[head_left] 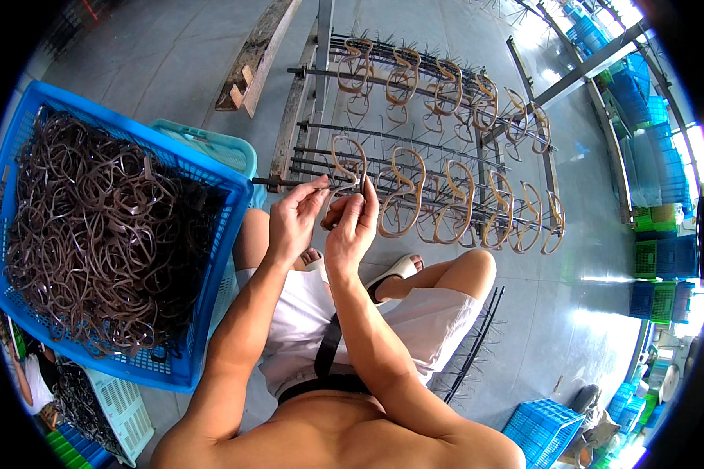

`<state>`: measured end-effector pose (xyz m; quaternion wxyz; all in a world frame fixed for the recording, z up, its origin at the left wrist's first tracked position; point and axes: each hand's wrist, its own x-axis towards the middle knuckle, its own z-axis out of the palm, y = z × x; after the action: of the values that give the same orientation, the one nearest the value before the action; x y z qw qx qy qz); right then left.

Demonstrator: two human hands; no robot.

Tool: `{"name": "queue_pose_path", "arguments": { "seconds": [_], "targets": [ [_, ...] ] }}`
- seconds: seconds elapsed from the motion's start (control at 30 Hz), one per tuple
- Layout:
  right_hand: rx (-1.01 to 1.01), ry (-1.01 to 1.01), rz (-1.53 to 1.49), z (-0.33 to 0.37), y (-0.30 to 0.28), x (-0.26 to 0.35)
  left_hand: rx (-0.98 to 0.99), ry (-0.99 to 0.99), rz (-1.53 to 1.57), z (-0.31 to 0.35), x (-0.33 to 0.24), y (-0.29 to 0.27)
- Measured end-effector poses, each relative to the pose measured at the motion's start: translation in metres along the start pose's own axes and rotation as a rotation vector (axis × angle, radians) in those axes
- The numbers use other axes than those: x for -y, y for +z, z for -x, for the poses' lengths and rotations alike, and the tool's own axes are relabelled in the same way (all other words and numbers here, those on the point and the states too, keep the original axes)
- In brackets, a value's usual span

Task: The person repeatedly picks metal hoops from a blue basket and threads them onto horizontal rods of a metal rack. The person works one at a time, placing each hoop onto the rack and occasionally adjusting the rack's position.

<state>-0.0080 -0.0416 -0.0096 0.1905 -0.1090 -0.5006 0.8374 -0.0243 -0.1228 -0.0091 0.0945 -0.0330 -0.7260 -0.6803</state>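
Observation:
In front of me, both hands are raised at the left end of a rack of dark rods [313, 72] fitted with thin wire prongs. My left hand [291, 223] is closed, thumb and fingertips pinching the near left part of a brown eyeglass frame [363, 166]. From the other side, my right hand [350, 234] grips the same frame between thumb and forefinger. Fingers partly cover it, so whether it touches a prong cannot be made out. Tan eyeglass frames [407, 191] hang in two rows along the rack, to the right of my hands and beyond them.
A blue basket [133, 374] heaped with dark brown eyeglass frames [109, 227] stands at my left, a pale green crate [211, 141] behind it. A wooden beam [260, 55] lies beyond. Spare pronged rods [477, 344] and another blue basket [544, 430] are at lower right.

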Motion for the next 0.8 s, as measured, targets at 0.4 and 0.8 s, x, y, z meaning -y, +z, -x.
{"name": "queue_pose_path", "arguments": {
  "seconds": [0.4,0.8],
  "targets": [
    [0.009,-0.085,0.105,0.004,0.006,-0.006,0.123,-0.001,0.139,-0.001,0.014,-0.005],
    [0.056,-0.123,0.516,0.005,0.004,0.009,0.285,-0.074,0.231,-0.005,0.017,-0.016]
  ]
}}
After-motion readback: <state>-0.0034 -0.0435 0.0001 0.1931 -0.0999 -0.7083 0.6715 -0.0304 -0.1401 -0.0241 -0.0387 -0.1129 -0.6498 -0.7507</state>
